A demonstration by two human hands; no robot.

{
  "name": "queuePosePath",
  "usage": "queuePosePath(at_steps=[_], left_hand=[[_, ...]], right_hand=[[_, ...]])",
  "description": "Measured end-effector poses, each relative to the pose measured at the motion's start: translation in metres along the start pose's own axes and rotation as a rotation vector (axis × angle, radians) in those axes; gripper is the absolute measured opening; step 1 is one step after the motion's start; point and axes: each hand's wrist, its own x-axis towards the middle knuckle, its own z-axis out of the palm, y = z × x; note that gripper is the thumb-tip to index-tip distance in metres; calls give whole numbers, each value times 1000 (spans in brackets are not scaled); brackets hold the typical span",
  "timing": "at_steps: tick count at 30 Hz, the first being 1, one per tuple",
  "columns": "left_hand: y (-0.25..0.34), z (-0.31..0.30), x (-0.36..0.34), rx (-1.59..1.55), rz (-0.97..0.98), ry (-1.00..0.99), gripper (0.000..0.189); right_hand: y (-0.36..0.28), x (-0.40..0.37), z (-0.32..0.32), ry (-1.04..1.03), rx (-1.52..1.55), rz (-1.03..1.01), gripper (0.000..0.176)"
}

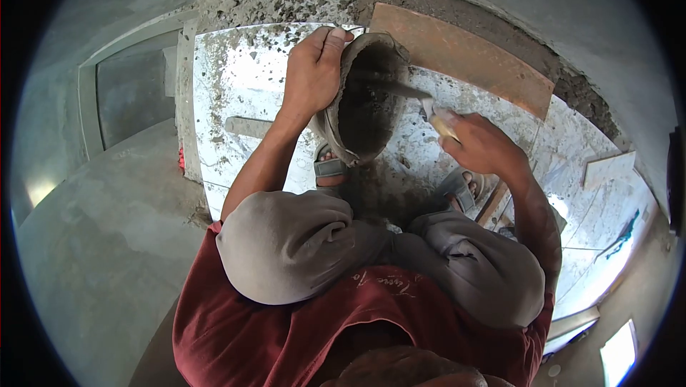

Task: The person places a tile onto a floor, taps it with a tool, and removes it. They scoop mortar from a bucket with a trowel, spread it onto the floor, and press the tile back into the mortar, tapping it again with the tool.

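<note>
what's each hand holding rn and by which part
Left hand: the bucket, gripped at its rim. Right hand: the trowel, held by its handle.

A framed opening (136,92) stands at left, a brown board (464,58) lies ahead, a blue-green scrap (626,234) at right.

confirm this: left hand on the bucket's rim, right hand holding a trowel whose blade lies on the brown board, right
The blade isn't on the brown board; the head view shows it at the mouth of the bucket. The left hand is on its rim and the right hand holds the trowel.
</note>
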Motion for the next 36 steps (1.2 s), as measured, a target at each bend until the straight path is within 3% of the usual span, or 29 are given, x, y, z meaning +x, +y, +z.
queuePosePath(at_steps=[4,8,11,13,14,16,18,20,22,26,28,29,30,32,35,36], left_hand=[[-1,-3,2,23,-37,18,33],[-1,-6,-4,14,-62,41,33],[0,0,-11,69,4,65,32],[4,1,-13,51,-10,54,32],[5,1,-13,34,-29,49,32],[1,3,-13,145,59,10,28],[2,4,-12,317,263,-65,22],[-13,1,-9,446,352,-84,24],[-13,-2,-9,214,233,-39,28],[-9,-26,-8,83,7,-10,32],[-14,-44,-9,14,-150,43,32],[-14,-50,-12,73,-41,84,33],[-33,-65,-9,75,-100,101,34],[-33,-80,-20,42,-169,116,36],[-39,-87,-37,-90,-222,246,39],[-45,-93,-42,-93,-220,246,39]], right_hand=[[-7,28,22,132,-354,48,54],[1,39,78,151,-303,49,55],[5,37,115,33,-236,-75,50],[1,35,114,-6,92,-160,44],[1,34,109,2,95,-155,44],[-14,25,75,-389,657,-101,38],[-4,23,69,-553,1055,63,40],[24,26,80,-758,1467,7,41],[40,22,99,-923,1767,-150,48],[55,-18,105,-719,1822,-292,49],[69,-49,104,-364,2016,-367,51],[81,-59,106,-233,2081,-472,53],[87,-74,104,-3,2163,-484,56],[112,-101,104,593,1936,-377,53],[118,-118,72,1444,1355,-313,40],[121,-122,54,1641,1341,-104,27]])
